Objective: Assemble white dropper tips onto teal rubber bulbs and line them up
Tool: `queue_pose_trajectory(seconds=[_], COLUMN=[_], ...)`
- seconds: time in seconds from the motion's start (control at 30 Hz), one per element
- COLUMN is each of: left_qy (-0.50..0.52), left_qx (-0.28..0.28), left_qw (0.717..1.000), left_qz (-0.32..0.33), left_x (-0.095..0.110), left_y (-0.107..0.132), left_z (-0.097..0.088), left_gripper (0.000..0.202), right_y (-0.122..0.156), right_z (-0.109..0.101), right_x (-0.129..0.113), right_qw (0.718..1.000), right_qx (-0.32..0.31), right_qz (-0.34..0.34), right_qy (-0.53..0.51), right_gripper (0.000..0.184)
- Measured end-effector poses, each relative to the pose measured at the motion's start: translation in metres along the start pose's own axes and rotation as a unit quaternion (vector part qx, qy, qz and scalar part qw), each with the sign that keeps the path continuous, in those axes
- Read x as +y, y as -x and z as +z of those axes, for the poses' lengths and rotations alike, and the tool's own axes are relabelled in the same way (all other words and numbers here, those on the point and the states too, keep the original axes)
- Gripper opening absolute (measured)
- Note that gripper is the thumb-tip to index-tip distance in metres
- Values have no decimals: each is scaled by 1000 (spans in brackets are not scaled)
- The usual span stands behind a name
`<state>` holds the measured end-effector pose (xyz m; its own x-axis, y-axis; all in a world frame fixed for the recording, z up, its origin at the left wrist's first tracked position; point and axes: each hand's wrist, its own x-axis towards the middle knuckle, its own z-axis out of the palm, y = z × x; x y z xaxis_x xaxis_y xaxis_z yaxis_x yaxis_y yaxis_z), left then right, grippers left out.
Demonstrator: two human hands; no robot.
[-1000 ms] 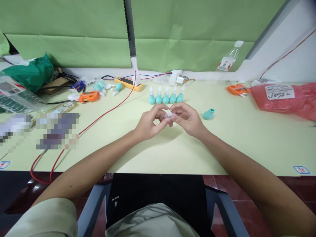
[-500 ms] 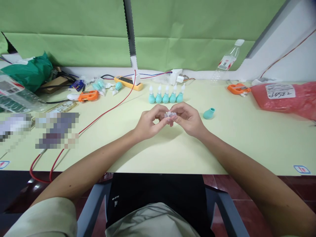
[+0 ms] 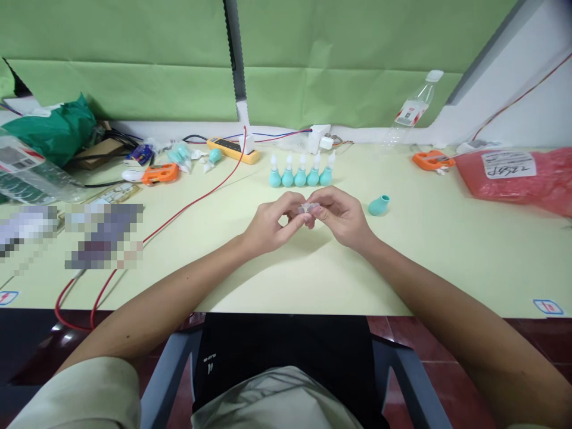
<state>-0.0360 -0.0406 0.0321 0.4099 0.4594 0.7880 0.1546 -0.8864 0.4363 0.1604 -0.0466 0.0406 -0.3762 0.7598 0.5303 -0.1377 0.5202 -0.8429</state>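
Note:
My left hand (image 3: 270, 223) and my right hand (image 3: 339, 215) meet above the middle of the pale yellow table (image 3: 447, 262). Both pinch one small clear plastic piece (image 3: 307, 208) between their fingertips. Its details are too small to make out. A loose teal rubber bulb (image 3: 378, 205) lies on its side just right of my right hand. Behind my hands stands a row of several teal bulbs with white tips (image 3: 300, 173).
A red wire (image 3: 179, 214) crosses the table's left half. Orange tools (image 3: 158, 174), a yellow meter (image 3: 232, 150), a green bag (image 3: 53, 134) and packets crowd the back left. A clear bottle (image 3: 413, 110), an orange tool (image 3: 431, 161) and a red bag (image 3: 518, 176) sit at the back right.
The hands stay together at the same spot; the fingers have shifted slightly around the clear piece. Nothing else has moved.

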Motion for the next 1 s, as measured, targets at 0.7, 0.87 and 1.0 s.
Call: queue_pose_trajectory(seconds=[0.7, 0.87, 1.0], left_qy=[41, 17, 0], left_qx=[-11, -10, -7], left_qw=[997, 999, 1000], left_qz=[-60, -34, -16], left_x=[1, 1, 2], left_y=[1, 1, -1], left_z=[0, 0, -2], left_gripper=[27, 21, 18], right_y=[1, 3, 4], right_z=[-1, -3, -2], right_x=[2, 3, 5], right_qw=[1000, 999, 998], right_qx=[-9, -9, -11], right_qz=[-4, -4, -1], right_qy=[21, 51, 58], right_gripper=[22, 21, 20])
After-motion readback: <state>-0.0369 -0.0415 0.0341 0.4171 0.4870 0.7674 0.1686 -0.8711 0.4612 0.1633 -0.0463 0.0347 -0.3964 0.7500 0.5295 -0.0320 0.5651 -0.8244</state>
